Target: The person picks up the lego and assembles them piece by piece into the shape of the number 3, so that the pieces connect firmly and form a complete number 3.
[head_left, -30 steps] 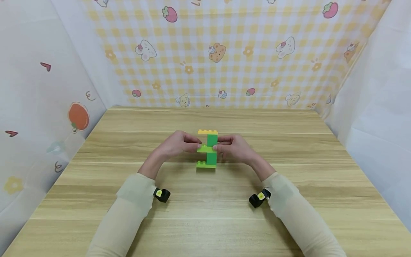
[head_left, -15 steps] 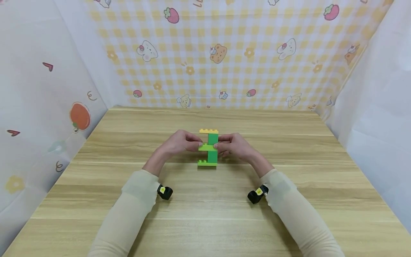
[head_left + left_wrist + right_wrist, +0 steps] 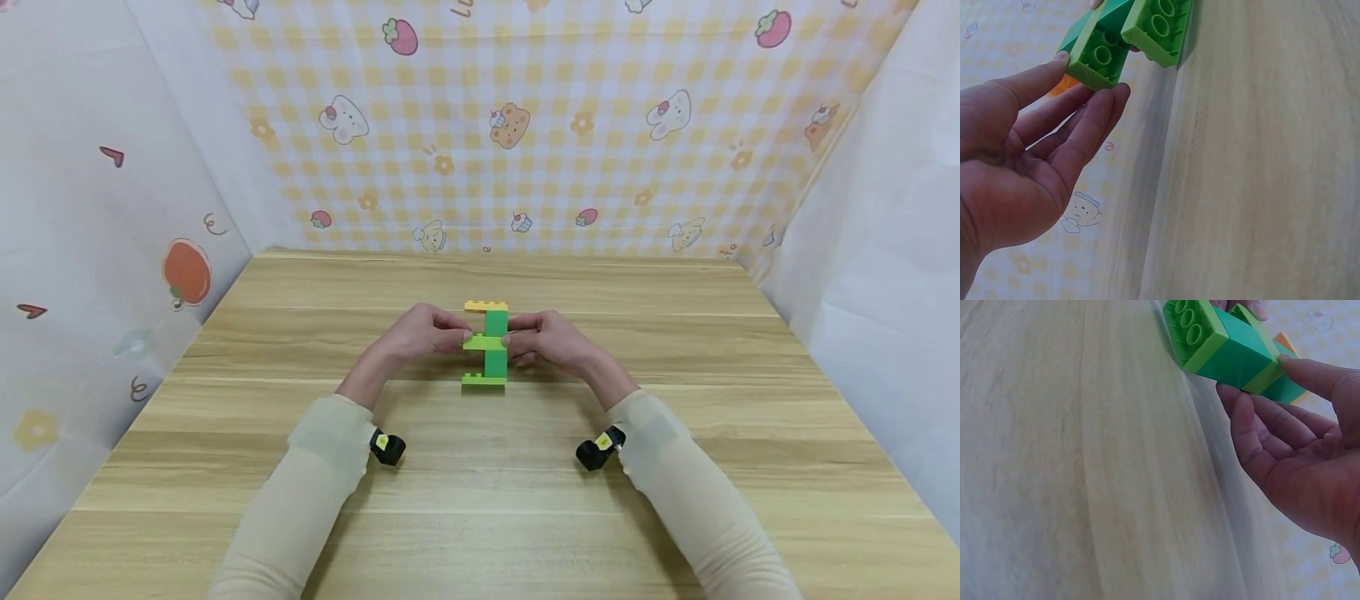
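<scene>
A small E-shaped stack of toy building bricks is held between both hands near the table's middle. A yellow-orange brick [image 3: 486,306] tops it; a lime-green middle brick [image 3: 482,342] and a lime-green bottom brick [image 3: 483,381] jut left from two darker green bricks [image 3: 496,364] on the right. My left hand [image 3: 422,335] pinches the left end of the middle brick between thumb and fingers. On the other side, my right hand [image 3: 552,340] grips the same brick's right end, thumb in front. Hollow undersides of the lime bricks show in the left wrist view, tubes visible on the bottom one [image 3: 1161,28].
The wood-grain table [image 3: 480,517] runs back to a yellow checked cloth [image 3: 450,125] with cartoon prints. White sheets hang along the left [image 3: 90,250] and right [image 3: 885,275] sides. A black wrist camera [image 3: 387,448] sits at the left cuff, another [image 3: 596,452] at the right.
The brick stack has risen very slightly in the head view, and both forearms have drawn marginally closer together. Each hand keeps the same grip on the middle brick.
</scene>
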A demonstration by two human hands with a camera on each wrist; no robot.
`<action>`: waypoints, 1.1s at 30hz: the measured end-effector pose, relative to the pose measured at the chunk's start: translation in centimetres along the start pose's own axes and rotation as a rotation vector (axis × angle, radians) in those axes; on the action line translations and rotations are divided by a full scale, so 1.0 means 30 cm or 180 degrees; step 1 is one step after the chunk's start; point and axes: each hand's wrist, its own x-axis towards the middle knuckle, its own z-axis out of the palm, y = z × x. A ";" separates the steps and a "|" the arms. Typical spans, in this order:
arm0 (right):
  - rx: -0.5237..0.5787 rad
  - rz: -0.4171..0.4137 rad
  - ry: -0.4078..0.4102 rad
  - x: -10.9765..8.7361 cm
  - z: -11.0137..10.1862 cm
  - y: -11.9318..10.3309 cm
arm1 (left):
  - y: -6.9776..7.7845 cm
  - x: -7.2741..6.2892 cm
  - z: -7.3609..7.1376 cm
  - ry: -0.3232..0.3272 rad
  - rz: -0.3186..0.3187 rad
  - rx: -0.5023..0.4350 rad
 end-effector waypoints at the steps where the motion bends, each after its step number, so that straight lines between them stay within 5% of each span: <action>1: 0.0021 0.0011 0.0016 0.002 0.000 0.002 | -0.002 0.004 0.000 0.0010 -0.0005 -0.0008; 33: 0.0476 0.0369 0.0387 0.042 0.008 0.037 | -0.020 0.033 0.025 0.0313 -0.0110 -0.0276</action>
